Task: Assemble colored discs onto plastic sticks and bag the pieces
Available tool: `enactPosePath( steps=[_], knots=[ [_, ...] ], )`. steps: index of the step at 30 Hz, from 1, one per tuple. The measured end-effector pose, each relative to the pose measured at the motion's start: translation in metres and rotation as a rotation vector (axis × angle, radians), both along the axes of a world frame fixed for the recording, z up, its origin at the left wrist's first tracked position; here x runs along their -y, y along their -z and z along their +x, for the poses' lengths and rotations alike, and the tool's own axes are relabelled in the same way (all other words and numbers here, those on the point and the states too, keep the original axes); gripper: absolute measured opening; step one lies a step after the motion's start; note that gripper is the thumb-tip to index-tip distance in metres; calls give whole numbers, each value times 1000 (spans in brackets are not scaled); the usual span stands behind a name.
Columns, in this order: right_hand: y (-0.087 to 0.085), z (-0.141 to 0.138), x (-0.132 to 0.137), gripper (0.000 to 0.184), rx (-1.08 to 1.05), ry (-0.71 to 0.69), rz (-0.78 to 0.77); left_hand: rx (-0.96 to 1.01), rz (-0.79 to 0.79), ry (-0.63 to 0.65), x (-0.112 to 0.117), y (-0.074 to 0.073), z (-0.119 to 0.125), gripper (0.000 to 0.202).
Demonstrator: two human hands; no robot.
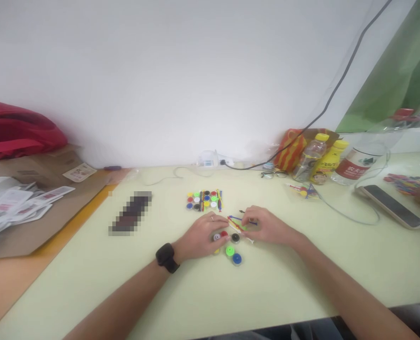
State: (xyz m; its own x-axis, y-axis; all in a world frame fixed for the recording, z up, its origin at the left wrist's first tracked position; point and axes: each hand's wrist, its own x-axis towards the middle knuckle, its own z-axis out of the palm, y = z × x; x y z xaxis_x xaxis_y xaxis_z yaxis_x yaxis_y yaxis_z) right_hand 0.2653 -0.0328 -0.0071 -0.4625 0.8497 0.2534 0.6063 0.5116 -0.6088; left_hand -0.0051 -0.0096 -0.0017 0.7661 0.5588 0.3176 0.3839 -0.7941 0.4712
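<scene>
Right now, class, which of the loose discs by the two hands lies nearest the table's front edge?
The blue disc, lower in the picture than the green disc beside it; the black disc and the others lie farther back.

Bright, even light washes the wall (160,85); small details look soft, one dark patch (130,215) pixelated.
</scene>
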Motion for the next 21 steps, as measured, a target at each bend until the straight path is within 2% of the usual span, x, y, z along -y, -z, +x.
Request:
enactPosePath(
  steps=[2, 8, 15, 21],
  knots=[
    [1, -1, 1, 10, 18, -8, -6, -5, 4, 2, 0, 0, 0, 30],
    [5, 9, -7, 10, 85, 106, 5, -22, 2, 7, -1, 0, 1, 29],
    [0, 5, 1, 9, 39, 56, -11, 30, -10, 7, -1, 2, 0, 35],
    [1, 3, 1, 11, 53, 87, -42, 8, -7, 20, 0, 0, 0, 34]
  ],
)
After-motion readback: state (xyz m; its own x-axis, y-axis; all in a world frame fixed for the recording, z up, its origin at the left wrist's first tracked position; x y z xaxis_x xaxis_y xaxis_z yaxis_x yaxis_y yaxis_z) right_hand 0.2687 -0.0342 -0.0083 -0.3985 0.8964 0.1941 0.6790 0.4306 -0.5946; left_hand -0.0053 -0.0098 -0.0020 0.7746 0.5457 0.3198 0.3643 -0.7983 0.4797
